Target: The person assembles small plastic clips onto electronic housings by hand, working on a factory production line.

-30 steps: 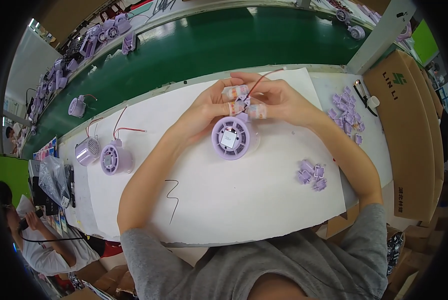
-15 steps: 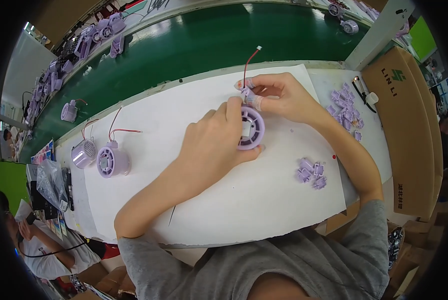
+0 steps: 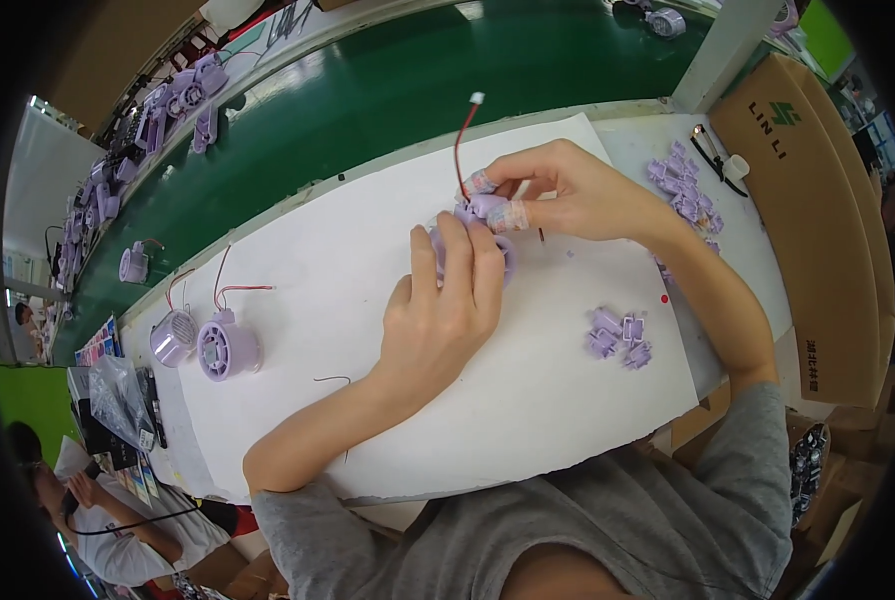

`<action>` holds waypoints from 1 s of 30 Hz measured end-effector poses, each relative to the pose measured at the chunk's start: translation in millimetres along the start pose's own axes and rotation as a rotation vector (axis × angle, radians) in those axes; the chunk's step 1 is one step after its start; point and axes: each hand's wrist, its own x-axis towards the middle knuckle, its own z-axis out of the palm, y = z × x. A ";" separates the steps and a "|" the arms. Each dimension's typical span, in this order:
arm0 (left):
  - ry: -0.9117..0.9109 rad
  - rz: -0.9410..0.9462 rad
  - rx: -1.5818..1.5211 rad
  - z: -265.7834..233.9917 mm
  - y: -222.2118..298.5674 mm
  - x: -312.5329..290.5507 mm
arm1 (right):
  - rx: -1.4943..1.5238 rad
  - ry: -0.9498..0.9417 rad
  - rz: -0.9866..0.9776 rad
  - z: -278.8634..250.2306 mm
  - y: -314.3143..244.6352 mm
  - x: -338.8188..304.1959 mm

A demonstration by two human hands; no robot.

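Note:
My left hand (image 3: 438, 305) is wrapped over a round lilac fan housing (image 3: 510, 258), its fingers covering most of the vented face. At the housing's upper end, my right hand (image 3: 578, 195) pinches a small lilac plastic piece (image 3: 483, 207) between thumb and forefinger, both tips wrapped in patterned tape. My left fingertips reach close to that piece. A red wire (image 3: 458, 150) rises from there and ends in a small white connector (image 3: 478, 98). How the small piece sits on the housing is partly hidden by my fingers.
Two lilac fan units (image 3: 230, 348) with red wires stand to the left on white paper (image 3: 308, 420). Small lilac parts (image 3: 618, 338) lie at right, with a larger pile (image 3: 683, 185) beyond. A green belt (image 3: 368, 90) runs behind; a cardboard box (image 3: 818, 240) stands right. Another person (image 3: 118, 510) is at lower left.
The fan housing has turned, and my left hand has shifted its grip so its fingers now cover the face that showed before. My right hand stays on the small lilac piece.

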 end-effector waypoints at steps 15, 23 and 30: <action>-0.008 0.013 -0.088 0.9 -2.6 -0.8 | 0.092 -0.004 0.013 -0.4 6.4 1.3; 0.178 0.126 0.150 10.4 2.5 2.9 | 0.057 -0.007 -0.026 -7.2 2.2 -1.9; 0.245 0.149 0.064 12.6 2.1 -1.4 | -0.057 -0.068 0.049 -9.3 -5.1 0.6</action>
